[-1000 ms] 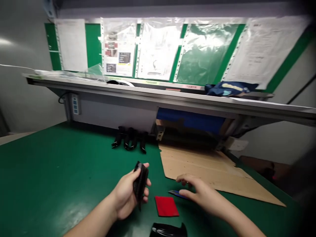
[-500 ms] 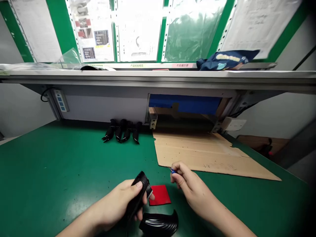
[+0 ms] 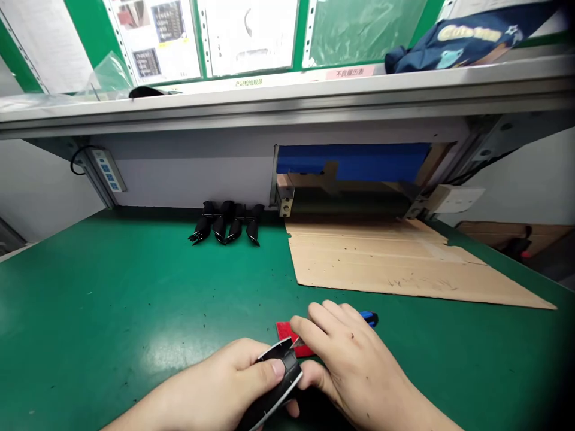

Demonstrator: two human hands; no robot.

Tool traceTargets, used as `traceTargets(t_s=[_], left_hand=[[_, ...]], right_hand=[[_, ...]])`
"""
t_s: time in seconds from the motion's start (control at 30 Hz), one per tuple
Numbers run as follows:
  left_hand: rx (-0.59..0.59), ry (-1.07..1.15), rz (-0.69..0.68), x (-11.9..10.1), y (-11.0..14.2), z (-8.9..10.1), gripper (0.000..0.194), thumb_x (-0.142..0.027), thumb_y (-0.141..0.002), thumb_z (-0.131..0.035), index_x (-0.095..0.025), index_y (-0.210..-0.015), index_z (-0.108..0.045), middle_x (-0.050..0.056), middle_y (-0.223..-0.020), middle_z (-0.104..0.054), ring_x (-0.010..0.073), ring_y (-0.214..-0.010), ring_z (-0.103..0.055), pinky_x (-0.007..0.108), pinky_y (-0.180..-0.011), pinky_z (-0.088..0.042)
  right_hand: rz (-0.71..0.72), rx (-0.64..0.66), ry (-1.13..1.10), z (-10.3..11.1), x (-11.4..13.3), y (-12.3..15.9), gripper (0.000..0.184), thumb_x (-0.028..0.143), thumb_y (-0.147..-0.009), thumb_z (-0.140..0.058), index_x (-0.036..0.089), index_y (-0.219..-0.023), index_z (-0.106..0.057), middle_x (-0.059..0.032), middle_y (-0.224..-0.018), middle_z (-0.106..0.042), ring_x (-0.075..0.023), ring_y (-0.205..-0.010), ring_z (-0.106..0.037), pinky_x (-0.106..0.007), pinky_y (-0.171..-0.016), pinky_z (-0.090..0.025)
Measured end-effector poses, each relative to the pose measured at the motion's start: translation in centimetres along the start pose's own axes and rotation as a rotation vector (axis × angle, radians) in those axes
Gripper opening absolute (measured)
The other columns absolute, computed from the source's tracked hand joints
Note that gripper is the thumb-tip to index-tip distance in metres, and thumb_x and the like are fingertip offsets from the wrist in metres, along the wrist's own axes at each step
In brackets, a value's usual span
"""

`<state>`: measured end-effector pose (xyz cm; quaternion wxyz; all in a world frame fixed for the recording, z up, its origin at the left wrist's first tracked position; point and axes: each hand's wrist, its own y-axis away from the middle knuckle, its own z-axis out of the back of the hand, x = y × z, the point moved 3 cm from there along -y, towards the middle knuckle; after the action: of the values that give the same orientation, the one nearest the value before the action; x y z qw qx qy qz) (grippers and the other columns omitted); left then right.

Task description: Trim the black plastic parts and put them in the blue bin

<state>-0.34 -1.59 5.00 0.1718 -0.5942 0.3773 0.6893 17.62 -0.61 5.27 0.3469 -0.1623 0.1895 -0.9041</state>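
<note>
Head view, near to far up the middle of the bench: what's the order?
Black plastic part in the left hand → red pad → cardboard sheet → row of black parts at the back wall → shelf rail → document sleeves.

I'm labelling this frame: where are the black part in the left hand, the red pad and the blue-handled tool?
black part (image 3: 276,383), head view, its grey-edged end.
red pad (image 3: 284,330), head view, exposed corner.
blue-handled tool (image 3: 369,318), head view, handle end.

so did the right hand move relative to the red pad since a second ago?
Yes. The right hand has come in toward the left hand, now covering part of the red pad, blue-handled tool in its grip.
</note>
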Motion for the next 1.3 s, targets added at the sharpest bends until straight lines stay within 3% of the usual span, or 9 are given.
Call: traceTargets(t_s=[0.23, 0.53, 0.7, 0.77, 0.87, 1.0, 1.1, 1.17, 1.3], left_hand=[[-0.069, -0.217, 0.05, -0.4, 0.5, 0.1, 0.049, -0.057, -0.093, -0.035, -0.017, -0.088, -0.063, -0.003, -0.068, -0.051, 0.0094, -0.058, -0.045, 0.019, -0.053, -0.036], [-0.138, -0.409, 0.021, -1.3, 0.8, -0.2, 0.04, -0.047, -0.095, -0.034, -0.019, -0.088, -0.062, -0.002, -0.081, -0.058, 0.0132, -0.072, -0.047, 0.021, -0.066, -0.037], [-0.153, -0.541, 0.027, -1.2, 0.7, -0.2, 0.036, -0.04, -0.096, -0.032, -0.02, -0.083, -0.059, -0.003, -0.077, -0.058, 0.0123, -0.068, -0.047, 0.022, -0.062, -0.035], [-0.16, -0.595, 0.008, -1.3, 0.6, -0.3, 0.032, -0.035, -0.096, -0.033, -0.02, -0.08, -0.056, -0.003, -0.08, -0.06, 0.0124, -0.071, -0.05, 0.022, -0.064, -0.035], [-0.203, -0.654, -0.043, -1.5, 0.7, -0.4, 0.03, -0.034, -0.096, -0.034, -0.02, -0.081, -0.055, -0.001, -0.086, -0.061, 0.0138, -0.078, -0.052, 0.023, -0.069, -0.036], [-0.335, -0.496, -0.056, -1.4, 1.0, 0.2, 0.036, -0.047, -0.096, -0.032, -0.022, -0.101, -0.058, 0.002, -0.096, -0.062, 0.0162, -0.083, -0.052, 0.026, -0.073, -0.038], [-0.325, -0.153, -0.061, -0.9, 0.9, 0.4, 0.04, -0.052, -0.096, -0.03, -0.024, -0.115, -0.051, 0.003, -0.101, -0.063, 0.0126, -0.07, -0.051, 0.026, -0.067, -0.04], [-0.292, 0.051, -0.066, -0.5, 0.6, 0.5, 0.041, -0.051, -0.096, -0.031, -0.025, -0.125, -0.043, 0.004, -0.102, -0.064, 0.0095, -0.062, -0.049, 0.025, -0.063, -0.04], [-0.263, 0.199, -0.065, 0.0, -0.1, 0.4, 0.044, -0.051, -0.095, -0.038, -0.021, -0.127, -0.042, 0.005, -0.095, -0.064, 0.0079, -0.058, -0.05, 0.023, -0.059, -0.039]], right_hand=[[0.075, 0.021, 0.094, -0.5, 0.2, -0.1, 0.057, 0.051, -0.105, -0.015, 0.018, -0.069, -0.046, -0.0013, -0.069, -0.045, -0.0186, -0.061, -0.035, -0.032, -0.057, -0.017], [0.066, 0.128, 0.069, -1.6, 0.0, 0.2, 0.022, 0.02, -0.089, -0.056, 0.019, -0.07, -0.045, 0.0015, -0.068, -0.049, -0.017, -0.062, -0.036, -0.031, -0.058, -0.017], [0.061, 0.206, -0.067, -1.9, -0.3, 0.4, 0.043, 0.043, -0.105, -0.028, 0.02, -0.072, -0.044, 0.0004, -0.068, -0.051, -0.0173, -0.061, -0.038, -0.031, -0.06, -0.022], [0.052, 0.301, -0.265, -1.5, -0.4, 0.3, 0.056, 0.06, -0.102, -0.015, 0.02, -0.073, -0.043, 0.0015, -0.069, -0.051, -0.0159, -0.06, -0.039, -0.029, -0.06, -0.026], [0.004, 0.448, -0.641, -0.4, -0.7, 0.4, 0.059, 0.068, -0.097, -0.017, 0.02, -0.072, -0.039, 0.0039, -0.068, -0.046, -0.0134, -0.06, -0.039, -0.025, -0.059, -0.03], [-0.141, 0.292, -0.814, 1.0, -1.7, 0.2, 0.053, 0.065, -0.099, -0.029, 0.021, -0.074, -0.044, 0.0033, -0.07, -0.042, -0.0142, -0.063, -0.039, -0.024, -0.059, -0.032], [-0.201, 0.138, -0.623, 0.9, -2.1, 0.1, 0.036, 0.05, -0.103, -0.036, 0.022, -0.087, -0.051, 0.0009, -0.083, -0.053, -0.0167, -0.075, -0.047, -0.027, -0.069, -0.036], [-0.188, 0.107, -0.448, 0.4, -2.0, 0.0, 0.033, 0.039, -0.105, -0.035, 0.021, -0.081, -0.05, 0.0009, -0.077, -0.053, -0.0174, -0.072, -0.046, -0.029, -0.068, -0.034], [-0.126, 0.129, -0.218, -0.6, -1.4, 0.1, 0.034, 0.045, -0.095, -0.058, 0.02, -0.075, -0.049, 0.0021, -0.071, -0.051, -0.0182, -0.067, -0.043, -0.03, -0.064, -0.03]])
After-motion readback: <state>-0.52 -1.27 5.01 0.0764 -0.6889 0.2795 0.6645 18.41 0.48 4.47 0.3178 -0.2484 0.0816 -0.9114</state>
